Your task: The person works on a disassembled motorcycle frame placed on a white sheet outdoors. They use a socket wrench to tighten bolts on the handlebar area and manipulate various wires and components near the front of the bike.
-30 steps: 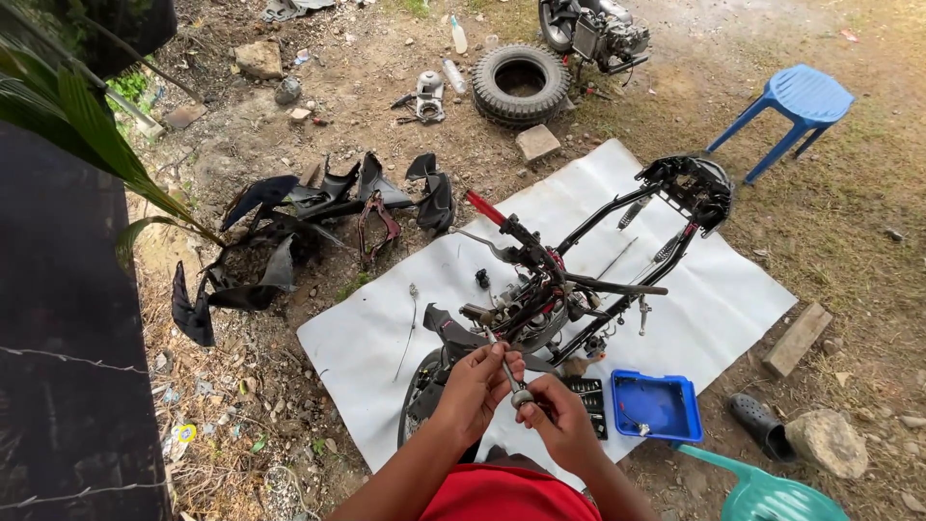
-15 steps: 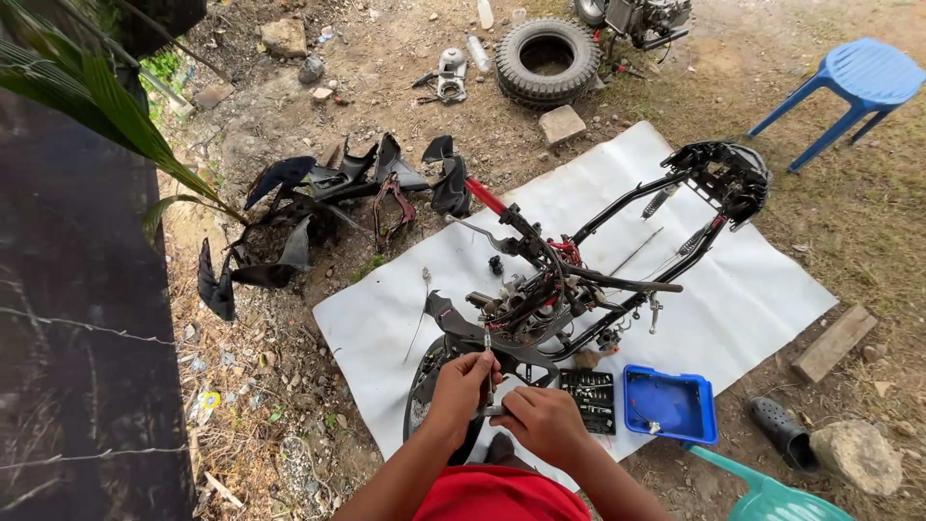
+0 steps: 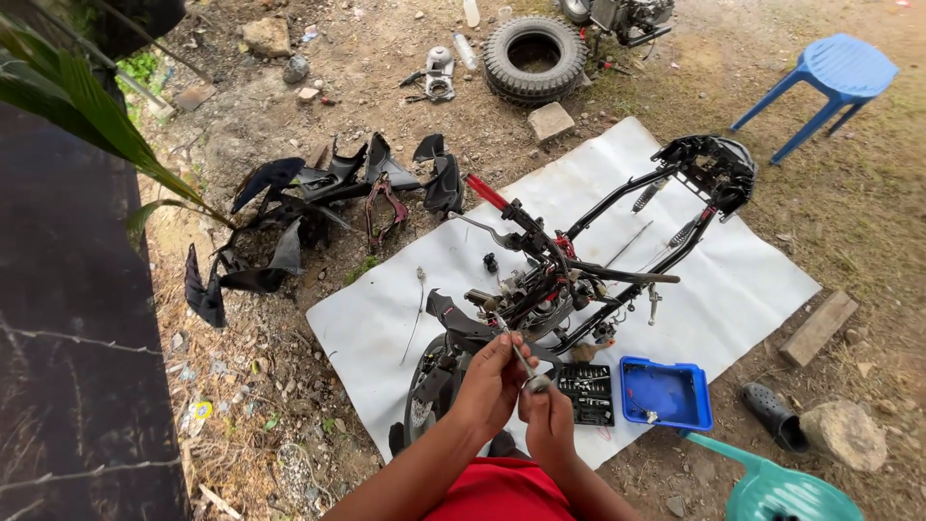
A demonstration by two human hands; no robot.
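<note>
A stripped black motorbike frame (image 3: 617,246) with a red handlebar grip lies on a white sheet (image 3: 752,289) on the dirt. My left hand (image 3: 492,381) and my right hand (image 3: 548,415) meet over the front wheel (image 3: 424,386) at the near end of the frame. Both hands grip a slim metal tool (image 3: 526,367) with a socket end; the left pinches its shaft, the right closes around its lower end. An open black socket set case (image 3: 585,393) lies just right of my hands.
A blue tray (image 3: 666,394) sits beside the socket case. Removed black body panels (image 3: 309,207) are piled left of the sheet. A tyre (image 3: 533,58), a blue plastic stool (image 3: 834,82), a wood block (image 3: 818,328), a stone (image 3: 846,431) and a green watering can (image 3: 786,487) surround the sheet.
My view has shifted slightly, so the frame sits a little lower and more central. My hands have drawn closer together on the tool over the front wheel.
</note>
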